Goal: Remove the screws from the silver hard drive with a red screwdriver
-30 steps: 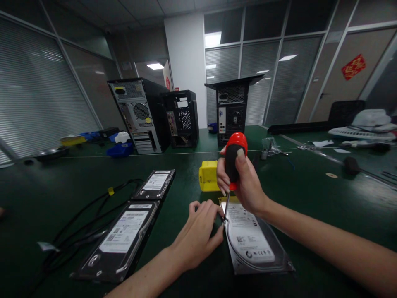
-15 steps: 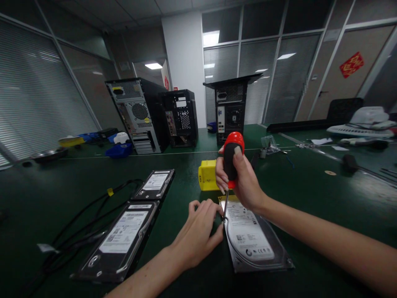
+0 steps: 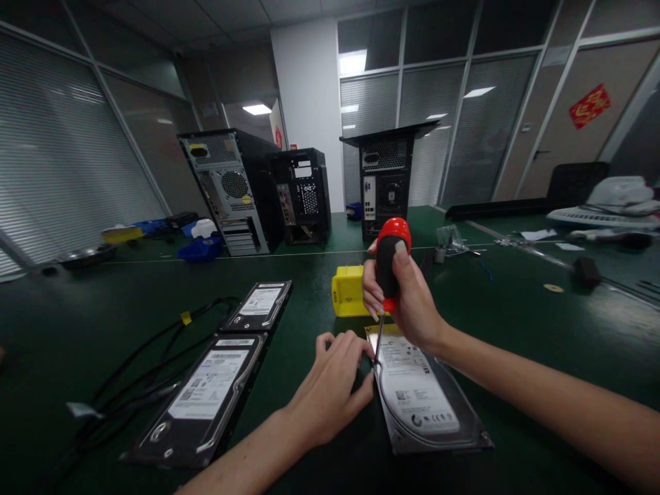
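Observation:
My right hand [image 3: 407, 295] is wrapped round the red and black handle of a screwdriver [image 3: 392, 265], held nearly upright. Its thin shaft points down to the left edge of a hard drive [image 3: 420, 388] with a white label, lying flat on the green table. At that same edge my left hand [image 3: 335, 385] has its fingers bent, the index fingertip and thumb close to the screwdriver tip. Whether those fingers hold something small is hidden. Just behind the drive, a yellow bin [image 3: 348, 292] is partly covered by my right hand.
Two more hard drives [image 3: 203, 395] [image 3: 260, 302] lie on the left beside black cables [image 3: 149, 337]. Computer cases [image 3: 229, 185] [image 3: 304, 196] [image 3: 386, 182] stand at the back. A blue tray [image 3: 200, 249] is at the back left, a clear plastic bag [image 3: 451, 239] at the back right.
The whole view has shifted slightly, moving things a little to the right in the picture. The screwdriver and both hands keep nearly the same pose at the drive's edge.

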### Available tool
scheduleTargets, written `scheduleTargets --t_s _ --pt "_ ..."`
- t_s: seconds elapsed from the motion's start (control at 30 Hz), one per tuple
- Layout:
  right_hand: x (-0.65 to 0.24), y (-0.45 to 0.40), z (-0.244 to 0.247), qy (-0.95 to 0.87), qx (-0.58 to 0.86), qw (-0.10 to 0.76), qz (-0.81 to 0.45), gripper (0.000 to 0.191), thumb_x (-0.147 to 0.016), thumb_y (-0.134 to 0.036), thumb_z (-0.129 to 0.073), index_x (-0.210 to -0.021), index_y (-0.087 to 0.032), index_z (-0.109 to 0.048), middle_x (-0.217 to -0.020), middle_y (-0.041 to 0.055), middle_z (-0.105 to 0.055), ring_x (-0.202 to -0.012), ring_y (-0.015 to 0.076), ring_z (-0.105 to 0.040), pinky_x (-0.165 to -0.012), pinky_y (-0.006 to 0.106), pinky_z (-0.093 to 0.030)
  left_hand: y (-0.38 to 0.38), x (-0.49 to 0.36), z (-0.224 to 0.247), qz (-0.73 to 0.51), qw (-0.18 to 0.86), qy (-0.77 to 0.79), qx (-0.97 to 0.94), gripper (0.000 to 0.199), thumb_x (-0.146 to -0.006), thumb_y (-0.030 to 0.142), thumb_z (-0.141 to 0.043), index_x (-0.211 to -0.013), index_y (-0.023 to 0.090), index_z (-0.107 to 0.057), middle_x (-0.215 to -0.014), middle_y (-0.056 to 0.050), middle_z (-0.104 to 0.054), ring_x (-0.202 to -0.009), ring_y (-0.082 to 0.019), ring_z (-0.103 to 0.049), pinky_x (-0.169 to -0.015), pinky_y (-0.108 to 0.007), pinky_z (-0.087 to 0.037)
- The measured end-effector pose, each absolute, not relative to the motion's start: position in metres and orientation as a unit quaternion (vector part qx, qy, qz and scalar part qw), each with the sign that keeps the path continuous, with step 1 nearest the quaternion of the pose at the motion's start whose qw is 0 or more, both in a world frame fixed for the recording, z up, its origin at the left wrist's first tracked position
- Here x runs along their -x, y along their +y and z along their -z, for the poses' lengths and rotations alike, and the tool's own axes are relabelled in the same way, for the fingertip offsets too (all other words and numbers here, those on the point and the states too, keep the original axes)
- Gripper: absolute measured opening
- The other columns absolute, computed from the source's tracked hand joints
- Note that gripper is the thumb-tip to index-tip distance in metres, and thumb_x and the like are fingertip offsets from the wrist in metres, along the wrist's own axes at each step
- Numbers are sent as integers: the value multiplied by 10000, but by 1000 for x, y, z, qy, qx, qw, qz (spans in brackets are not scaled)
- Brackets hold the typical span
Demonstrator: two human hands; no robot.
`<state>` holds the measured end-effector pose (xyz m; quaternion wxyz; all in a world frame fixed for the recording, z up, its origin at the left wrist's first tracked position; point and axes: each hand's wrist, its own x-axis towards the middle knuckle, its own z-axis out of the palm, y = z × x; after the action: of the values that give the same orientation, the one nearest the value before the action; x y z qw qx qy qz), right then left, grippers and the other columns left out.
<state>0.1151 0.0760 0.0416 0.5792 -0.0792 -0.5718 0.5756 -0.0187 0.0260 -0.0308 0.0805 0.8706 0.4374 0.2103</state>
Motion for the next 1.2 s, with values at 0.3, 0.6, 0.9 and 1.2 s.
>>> scheduleTargets --t_s 0.3,0.6,0.9,1.2 --pt "-115 77 -40 -569 74 578 -580 308 -851 -532 -469 -904 -237 -399 -530 -94 -423 -383 51 -372 -382 179 -350 26 19 32 -212 78 436 -871 114 -860 195 -454 -974 198 -463 -970 -27 -535 -902 -190 -484 -885 -396 -292" --pt "-115 75 -40 -576 74 572 -579 303 -859 -527 -461 -910 -234 -405 -530 -91 -419 -381 50 -373 -374 172 -348 27 19 29 -209 79 437 -871 114 -862 189 -448 -975 197 -461 -980 -30 -535 -917 -192 -482 -881 -393 -293" --pt "-117 77 -41 -585 63 565 -578 310 -860 -529 -463 -908 -230 -401 -532 -93 -414 -380 40 -365 -375 159 -327 26 19 29 -204 81 439 -871 129 -859 182 -452 -988 191 -463 -979 -27 -533 -922 -189 -475 -885 -389 -286" --pt "-115 76 -38 -585 54 569 -576 309 -868 -530 -448 -924 -228 -410 -541 -88 -422 -384 37 -378 -373 157 -348 27 19 31 -205 79 439 -871 112 -863 192 -458 -974 190 -465 -964 -23 -527 -909 -187 -472 -882 -387 -286"
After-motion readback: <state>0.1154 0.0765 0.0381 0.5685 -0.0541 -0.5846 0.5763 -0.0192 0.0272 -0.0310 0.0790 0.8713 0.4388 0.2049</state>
